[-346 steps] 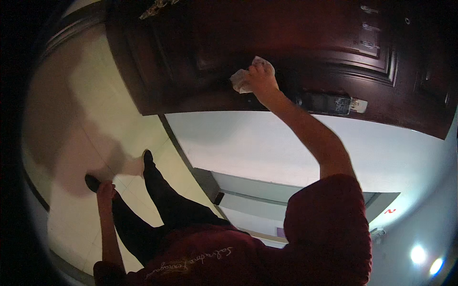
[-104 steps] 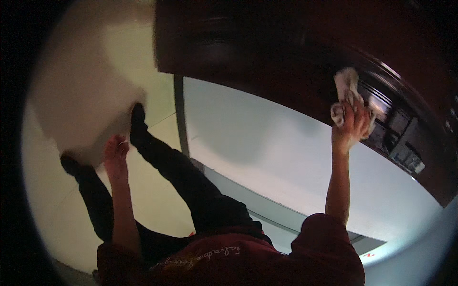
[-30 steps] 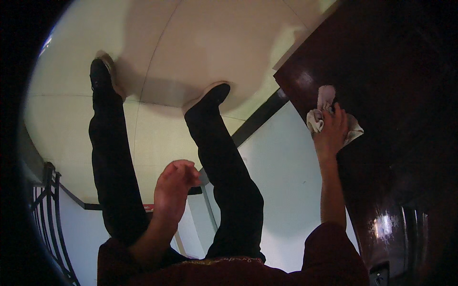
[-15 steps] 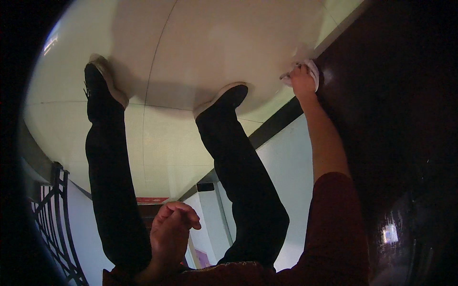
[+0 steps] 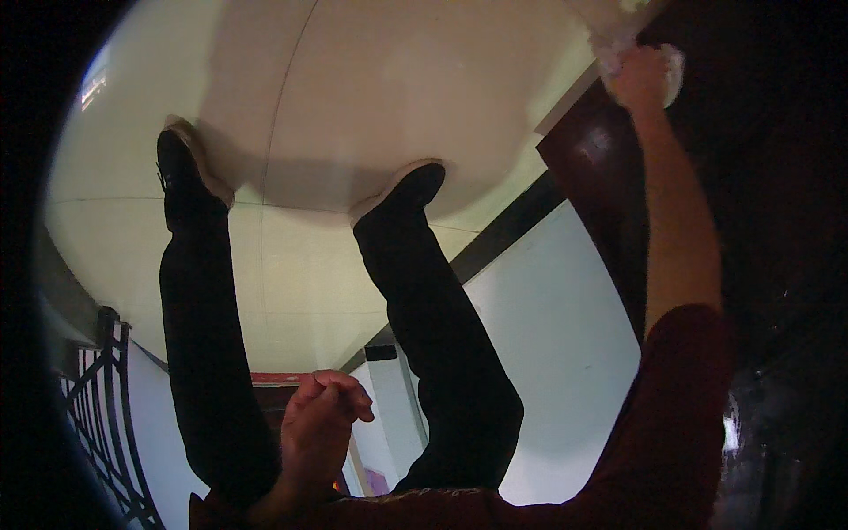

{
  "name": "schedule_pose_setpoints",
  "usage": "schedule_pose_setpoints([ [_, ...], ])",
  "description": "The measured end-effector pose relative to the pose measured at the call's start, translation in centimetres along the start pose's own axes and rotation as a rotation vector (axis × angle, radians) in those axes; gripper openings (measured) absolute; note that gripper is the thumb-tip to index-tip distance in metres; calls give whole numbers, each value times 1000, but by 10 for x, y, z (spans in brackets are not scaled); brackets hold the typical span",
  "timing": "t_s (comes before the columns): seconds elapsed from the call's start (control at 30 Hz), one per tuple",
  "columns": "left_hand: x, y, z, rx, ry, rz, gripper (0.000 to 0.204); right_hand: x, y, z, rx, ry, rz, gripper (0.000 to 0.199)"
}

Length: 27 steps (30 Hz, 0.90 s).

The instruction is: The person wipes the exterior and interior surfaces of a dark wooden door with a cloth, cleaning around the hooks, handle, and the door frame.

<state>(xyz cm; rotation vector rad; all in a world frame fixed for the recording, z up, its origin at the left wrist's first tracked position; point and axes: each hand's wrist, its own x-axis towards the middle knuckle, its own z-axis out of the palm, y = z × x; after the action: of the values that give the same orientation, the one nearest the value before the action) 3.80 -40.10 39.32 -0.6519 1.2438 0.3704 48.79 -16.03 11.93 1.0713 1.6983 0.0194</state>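
My right hand (image 5: pixel 641 79) is stretched far out at the upper right, closed on a white cloth (image 5: pixel 675 76). The cloth bulges past the fingers on both sides and lies against a dark brown glossy panel (image 5: pixel 596 190), close to its lower edge by the floor. Some of the cloth is blurred. Close to my body, my left hand (image 5: pixel 316 424) is bent up with its fingers curled in, and nothing shows in it.
Pale tiles cover the floor (image 5: pixel 291 265), where my two black shoes stand apart. A white wall (image 5: pixel 556 344) with a dark skirting strip (image 5: pixel 503 225) meets the panel. Black metal railing (image 5: pixel 110 397) stands at the left, and a red strip (image 5: pixel 276 378) lies behind my legs.
My right hand has moved up and to the right with the cloth, along the panel's lower edge. My left hand has stayed nearly still.
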Motion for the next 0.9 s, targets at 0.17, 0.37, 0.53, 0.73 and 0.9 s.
schedule_pose_setpoints([
  [0.17,-9,8,-1,76,57,-67,23,-86,-131,93,212,182,-271,30],
  [0.37,-28,10,-9,113,71,-55,23,-133,-148,114,201,328,-284,20],
  [0.53,-47,26,-14,166,22,-27,21,-185,-138,97,609,214,-276,27],
  [0.73,-50,30,-17,163,-66,58,21,-267,-111,106,1194,-133,91,36],
  [0.9,-44,28,-19,179,-61,43,22,-324,-82,-41,689,1,-88,39],
])
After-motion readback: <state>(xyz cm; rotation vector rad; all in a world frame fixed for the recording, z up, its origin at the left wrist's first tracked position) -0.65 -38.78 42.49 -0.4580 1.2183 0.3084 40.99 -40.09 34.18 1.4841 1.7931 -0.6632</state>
